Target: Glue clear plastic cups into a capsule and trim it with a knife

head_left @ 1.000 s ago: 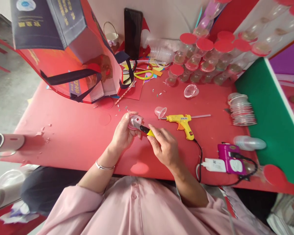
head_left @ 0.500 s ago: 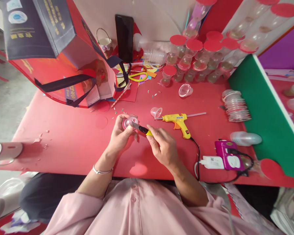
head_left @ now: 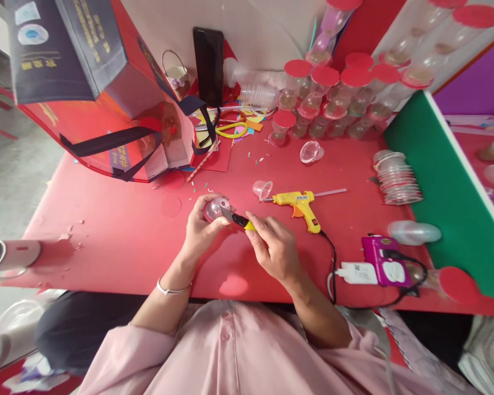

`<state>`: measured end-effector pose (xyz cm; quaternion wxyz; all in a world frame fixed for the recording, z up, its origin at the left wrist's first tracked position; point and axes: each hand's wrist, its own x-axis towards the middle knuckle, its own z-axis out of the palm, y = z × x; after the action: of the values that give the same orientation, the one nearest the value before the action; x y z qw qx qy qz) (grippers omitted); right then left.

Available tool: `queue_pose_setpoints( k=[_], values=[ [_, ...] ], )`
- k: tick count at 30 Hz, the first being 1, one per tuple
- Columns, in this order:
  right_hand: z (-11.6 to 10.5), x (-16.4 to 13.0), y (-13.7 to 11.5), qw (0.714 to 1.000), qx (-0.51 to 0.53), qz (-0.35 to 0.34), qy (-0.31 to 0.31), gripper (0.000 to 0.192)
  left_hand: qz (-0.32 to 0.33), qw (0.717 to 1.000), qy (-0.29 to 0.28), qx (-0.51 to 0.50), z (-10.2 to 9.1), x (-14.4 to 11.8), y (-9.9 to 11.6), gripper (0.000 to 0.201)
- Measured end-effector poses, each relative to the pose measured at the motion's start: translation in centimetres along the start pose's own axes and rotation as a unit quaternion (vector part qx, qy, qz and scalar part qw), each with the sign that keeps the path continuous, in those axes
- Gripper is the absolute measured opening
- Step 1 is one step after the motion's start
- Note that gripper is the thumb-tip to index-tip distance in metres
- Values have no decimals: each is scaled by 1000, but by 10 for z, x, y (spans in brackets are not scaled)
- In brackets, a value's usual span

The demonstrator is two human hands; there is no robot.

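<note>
A: Ok, how are we doing this bit without nicking a thumb? We're gripping a clear plastic cup (head_left: 214,209) in our left hand (head_left: 201,230), and we're clutching a yellow-handled utility knife (head_left: 239,220) in our right hand (head_left: 275,242).

B: Yep, and we're holding that cup over the red surface (head_left: 127,247), roughly midway between its near and far edges. We're aiming the blade (head_left: 226,214) at what looks like a small hole (head_left: 224,204) in the cup's end, but we're not seeing clearly whether it's touching.

A: So are we just pushing harder if it's sticking?

B: Nah, imo we're better off making tiny shallow cuts and turning the cup, since thin plastic is probably asking to crack. Our left thumb (head_left: 220,222) is sitting close to the blade too, so we're safer tucking it down the cup's side. Worth minding the glue gun (head_left: 300,206): it's lying just past our right hand, toward the surface's right edge, nozzle by a second clear cup (head_left: 262,190).
</note>
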<state>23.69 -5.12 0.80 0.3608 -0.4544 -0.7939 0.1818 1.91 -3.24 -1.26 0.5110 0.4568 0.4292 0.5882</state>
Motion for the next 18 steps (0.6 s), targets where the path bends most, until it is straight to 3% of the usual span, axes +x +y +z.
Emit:
queue_pose_setpoints(
  k=[9,18],
  values=[
    [0,-1,-1,1000,-3,-12,7,38,76,996,-8,47,-2,2,5,41],
    [1,-3,-1,999,-43,-20,10,42,53,997,54,33,5,1,9,47]
  ],
)
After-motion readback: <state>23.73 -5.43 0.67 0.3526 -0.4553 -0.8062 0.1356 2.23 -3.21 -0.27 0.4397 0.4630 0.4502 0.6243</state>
